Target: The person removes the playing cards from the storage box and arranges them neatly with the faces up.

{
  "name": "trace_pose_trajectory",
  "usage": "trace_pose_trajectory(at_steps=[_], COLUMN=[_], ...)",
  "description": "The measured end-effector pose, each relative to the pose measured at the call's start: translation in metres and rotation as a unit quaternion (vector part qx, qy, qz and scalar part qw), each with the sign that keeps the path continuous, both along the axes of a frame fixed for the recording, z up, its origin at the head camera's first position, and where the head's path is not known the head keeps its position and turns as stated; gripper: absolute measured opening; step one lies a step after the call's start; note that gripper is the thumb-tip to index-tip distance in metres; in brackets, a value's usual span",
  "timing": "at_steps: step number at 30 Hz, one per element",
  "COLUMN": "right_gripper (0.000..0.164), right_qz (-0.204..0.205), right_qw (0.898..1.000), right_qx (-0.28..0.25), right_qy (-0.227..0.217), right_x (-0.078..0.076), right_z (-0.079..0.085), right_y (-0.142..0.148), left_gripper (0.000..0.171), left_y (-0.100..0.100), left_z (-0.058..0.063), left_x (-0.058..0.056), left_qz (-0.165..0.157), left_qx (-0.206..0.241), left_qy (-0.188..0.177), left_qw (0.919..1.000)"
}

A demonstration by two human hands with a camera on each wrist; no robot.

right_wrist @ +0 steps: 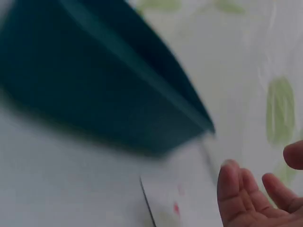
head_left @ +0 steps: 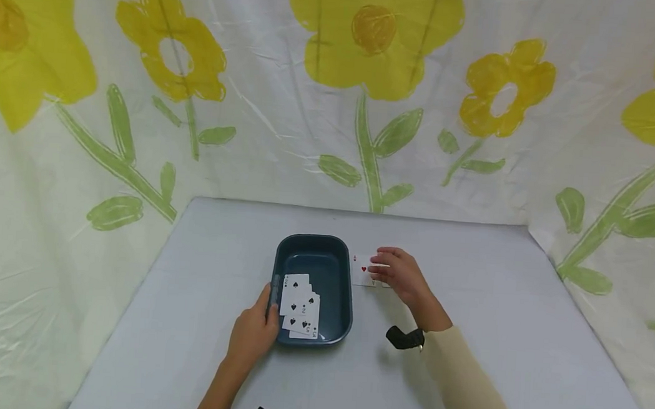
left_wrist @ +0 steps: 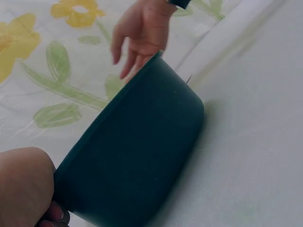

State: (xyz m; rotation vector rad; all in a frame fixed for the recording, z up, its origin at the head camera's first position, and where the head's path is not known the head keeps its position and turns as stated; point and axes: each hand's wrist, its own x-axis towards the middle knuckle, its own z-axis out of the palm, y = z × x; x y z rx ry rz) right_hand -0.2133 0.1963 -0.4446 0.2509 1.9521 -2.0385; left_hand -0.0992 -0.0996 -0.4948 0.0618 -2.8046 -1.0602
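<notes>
My left hand (head_left: 253,332) grips the left rim of a dark teal rectangular dish (head_left: 337,305). In the left wrist view the dish's outer wall (left_wrist: 128,151) fills the middle, and a fingertip shows under its edge. Several playing cards (head_left: 301,309), spades among them, overlap in the dish's lower left. Just outside the dish's right wall lies an ace of hearts (head_left: 361,275). My right hand (head_left: 404,276) is over the card's right side, fingers extended and apart, and holds nothing. Part of another card (head_left: 385,285) peeks out below the fingers.
A white cloth (head_left: 199,272) covers the table, its far edge meeting a hanging white sheet (head_left: 262,163) painted with yellow flowers. Dark cameras (head_left: 405,338) are strapped on both wrists.
</notes>
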Motion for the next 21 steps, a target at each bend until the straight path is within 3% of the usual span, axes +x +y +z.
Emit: trace_pose_trajectory(at_steps=[2,5,11,21], right_gripper=[0.045,0.047,0.052,0.053], right_qz=[0.031,0.090,0.181,0.171], right_qw=[0.998,0.990,0.976,0.977], right_qx=[-0.058,-0.103,-0.105,-0.073], right_qy=[-0.010,-0.023,-0.065,-0.104], right_x=[0.008,0.016,0.020,0.018], right_z=[0.007,0.011,0.005,-0.010], right_y=[-0.017,-0.042,-0.080,-0.108], left_gripper=[0.053,0.052,0.052,0.053], left_y=[0.000,0.000,-0.001,-0.001], left_z=[0.000,0.001,0.003,0.001], left_x=[0.000,0.000,0.000,0.000], left_qz=[-0.001,0.000,-0.001,-0.005], left_qx=[-0.001,-0.004,-0.002,-0.003], left_qy=[-0.001,-0.003,-0.003,-0.002], left_qw=[1.0000,1.0000,1.0000,1.0000])
